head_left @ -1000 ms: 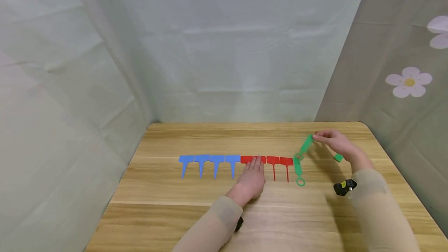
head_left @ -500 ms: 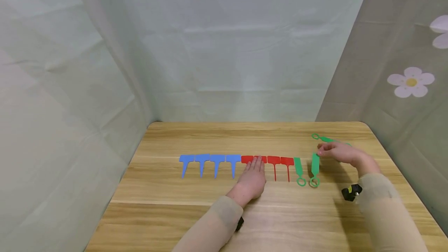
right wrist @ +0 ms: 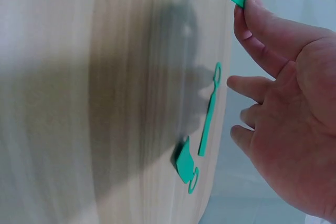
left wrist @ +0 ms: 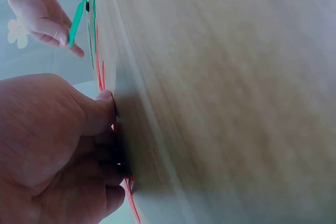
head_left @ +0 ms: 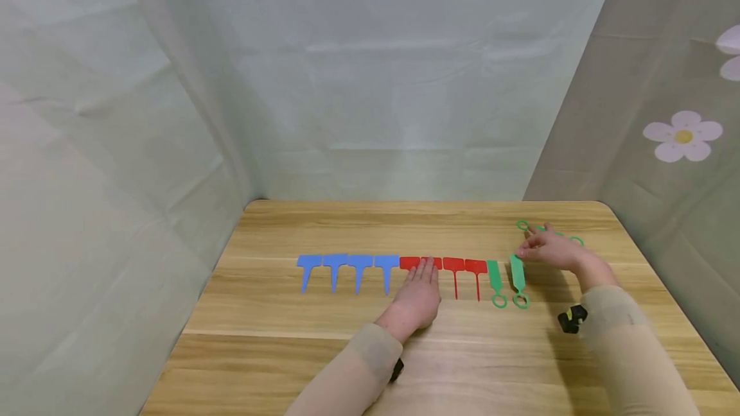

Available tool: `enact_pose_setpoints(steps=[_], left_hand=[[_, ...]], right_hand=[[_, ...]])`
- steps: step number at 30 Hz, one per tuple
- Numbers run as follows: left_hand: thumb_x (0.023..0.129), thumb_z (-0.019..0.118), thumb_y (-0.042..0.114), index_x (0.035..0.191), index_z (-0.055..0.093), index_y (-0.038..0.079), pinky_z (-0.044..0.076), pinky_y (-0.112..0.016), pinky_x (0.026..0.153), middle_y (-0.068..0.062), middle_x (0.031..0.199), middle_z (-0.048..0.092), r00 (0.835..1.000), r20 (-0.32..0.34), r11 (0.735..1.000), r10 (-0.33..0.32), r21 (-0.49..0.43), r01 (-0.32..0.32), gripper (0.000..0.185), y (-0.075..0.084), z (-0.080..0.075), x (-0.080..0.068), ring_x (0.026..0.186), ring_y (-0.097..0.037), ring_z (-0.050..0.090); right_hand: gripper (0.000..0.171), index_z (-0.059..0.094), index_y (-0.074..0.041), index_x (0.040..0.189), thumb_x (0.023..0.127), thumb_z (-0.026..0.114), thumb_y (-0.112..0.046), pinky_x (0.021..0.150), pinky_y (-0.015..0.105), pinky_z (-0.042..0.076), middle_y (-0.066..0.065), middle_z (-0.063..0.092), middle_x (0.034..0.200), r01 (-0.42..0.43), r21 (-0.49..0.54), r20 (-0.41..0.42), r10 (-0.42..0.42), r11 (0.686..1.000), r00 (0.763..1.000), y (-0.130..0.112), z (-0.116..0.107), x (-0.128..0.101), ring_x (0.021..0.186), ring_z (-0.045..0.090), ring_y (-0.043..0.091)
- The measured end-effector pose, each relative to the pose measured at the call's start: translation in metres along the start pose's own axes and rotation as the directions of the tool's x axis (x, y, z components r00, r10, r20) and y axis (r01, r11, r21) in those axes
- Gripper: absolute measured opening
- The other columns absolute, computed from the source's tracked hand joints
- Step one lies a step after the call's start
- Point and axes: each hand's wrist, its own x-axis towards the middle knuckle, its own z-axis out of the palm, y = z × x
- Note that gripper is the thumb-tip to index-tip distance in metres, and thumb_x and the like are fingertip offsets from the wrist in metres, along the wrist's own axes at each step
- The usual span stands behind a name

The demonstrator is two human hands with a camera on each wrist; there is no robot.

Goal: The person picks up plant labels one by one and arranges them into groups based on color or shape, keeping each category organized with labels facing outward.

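While the left hand (head_left: pixel 417 297) rests flat, right fingers (head_left: pixel 525 251) touch the green tag's (head_left: pixel 517 273) top.

Soft, even light fills the head view, which is sharp, with faint shadows beside the forearms on the table (head_left: pixel 324 313). Both wrist views are blurred across the wood grain, and a dark shadow falls beneath the right hand (right wrist: pixel 283 129).

Light wooden table (head_left: pixel 324 352) bearing a row of flat plastic tags: four blue T-shaped tags (head_left: pixel 347 268), four red T-shaped tags (head_left: pixel 465 271), two green ring-ended tags (head_left: pixel 505 281). Left hand (head_left: pixel 417 297) rests flat on the red tags. Right hand (head_left: pixel 549 250) touches the rightmost green tag's top; loose green tags (head_left: pixel 523 226) lie just behind it.
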Motion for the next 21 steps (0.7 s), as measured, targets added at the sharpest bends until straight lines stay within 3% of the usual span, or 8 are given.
enact_pose_setpoints(steps=[6, 13, 21], left_hand=[[0.114, 0.049, 0.036, 0.169, 0.03, 0.004, 0.021, -0.039, 0.131, -0.011, 0.178, 0.019, 1.0, 0.0, 1.0, 0.004, 0.003, -0.004, 0.066, -0.001, 0.001, 0.0, 0.164, -0.027, 0.016], [0.115, 0.047, 0.035, 0.169, 0.03, 0.004, 0.02, -0.039, 0.131, -0.011, 0.178, 0.018, 1.0, 0.002, 1.0, 0.003, 0.005, -0.003, 0.064, -0.001, 0.002, 0.001, 0.164, -0.027, 0.016], [0.115, 0.047, 0.034, 0.168, 0.03, 0.003, 0.02, -0.039, 0.131, -0.012, 0.178, 0.019, 1.0, -0.006, 1.0, 0.005, 0.001, -0.005, 0.064, -0.001, 0.002, 0.001, 0.164, -0.027, 0.016]], right_hand=[[0.03, 0.078, -0.007, 0.103, 0.103, 0.072, -0.037, 0.105, 0.093, -0.003, 0.049, 0.008, 0.163, 0.015, -0.072, -0.038, -0.018, 0.997, 0.999, -0.002, 0.011, 0.004, 0.148, -0.015, 0.072], [0.022, 0.077, -0.007, 0.098, 0.105, 0.071, -0.027, 0.105, 0.094, 0.003, 0.052, 0.01, 0.161, 0.014, -0.145, -0.095, -0.028, 0.989, 0.995, -0.008, 0.021, 0.007, 0.146, -0.012, 0.076], [0.019, 0.079, -0.012, 0.095, 0.104, 0.073, -0.028, 0.112, 0.088, -0.003, 0.052, 0.01, 0.161, 0.015, -0.162, -0.116, -0.034, 0.987, 0.993, -0.006, 0.027, 0.008, 0.146, -0.014, 0.075]])
